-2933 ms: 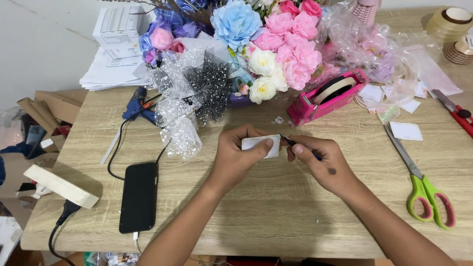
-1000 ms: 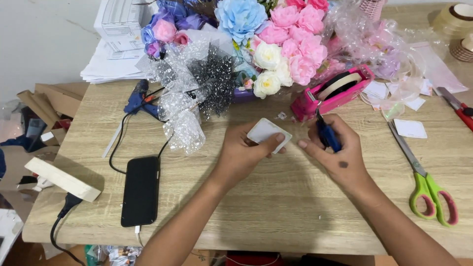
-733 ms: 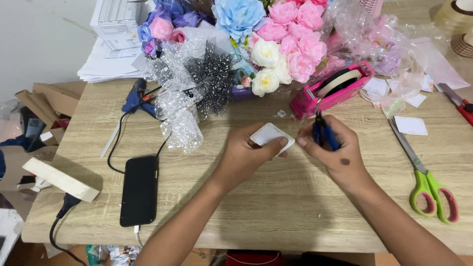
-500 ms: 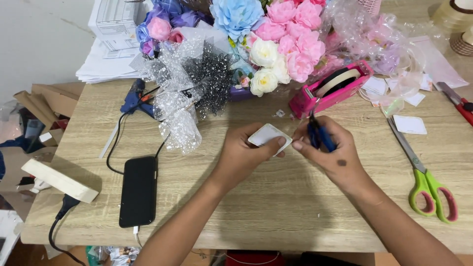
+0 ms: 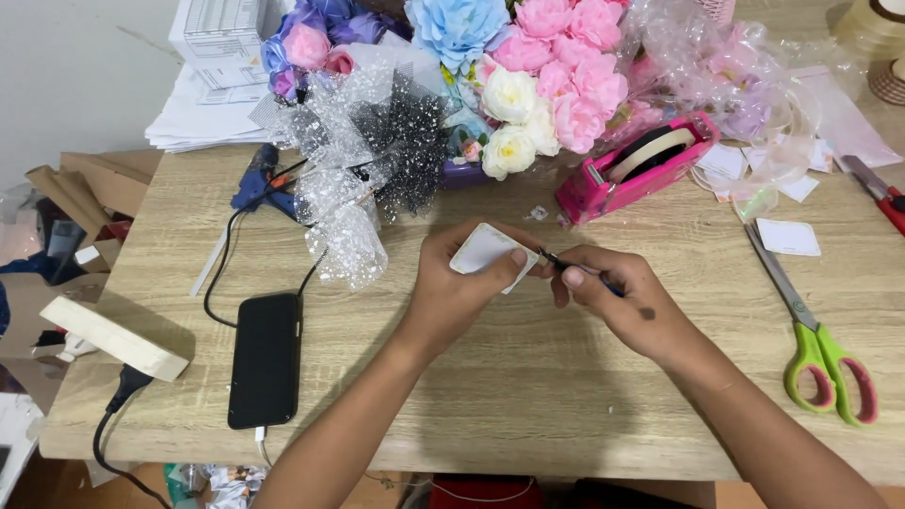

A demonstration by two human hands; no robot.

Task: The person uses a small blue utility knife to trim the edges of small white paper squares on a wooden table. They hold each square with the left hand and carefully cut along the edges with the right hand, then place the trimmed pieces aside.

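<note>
White card (image 5: 483, 253), small and square with rounded corners, sat pinched in my left hand (image 5: 462, 287), thumb pressed on its right edge and fingers curled behind it, lifted just above the middle of the counter (image 5: 528, 377). My right hand (image 5: 617, 302) was closed around a dark pen (image 5: 570, 269), held like a pencil, its tip touching the card's right edge beside my thumb.

To do this well, I judged that the card needed a firm backing from the fingers behind it, so it would not flex under the tip, and that the pen should press lightly and stay clear of the thumb.

Counting what lay around: one pair of green-and-pink scissors (image 5: 815, 344) near the right edge, one pink tape dispenser (image 5: 641, 170) toward the far edge, one black phone (image 5: 267, 358) near the left front, one blue glue gun (image 5: 259, 187) at the far left, one bouquet of artificial flowers (image 5: 528, 75) wrapped in mesh. At least one more white card (image 5: 790, 238) lay flat toward the right; other pale scraps near the dispenser I could not count surely.
</note>
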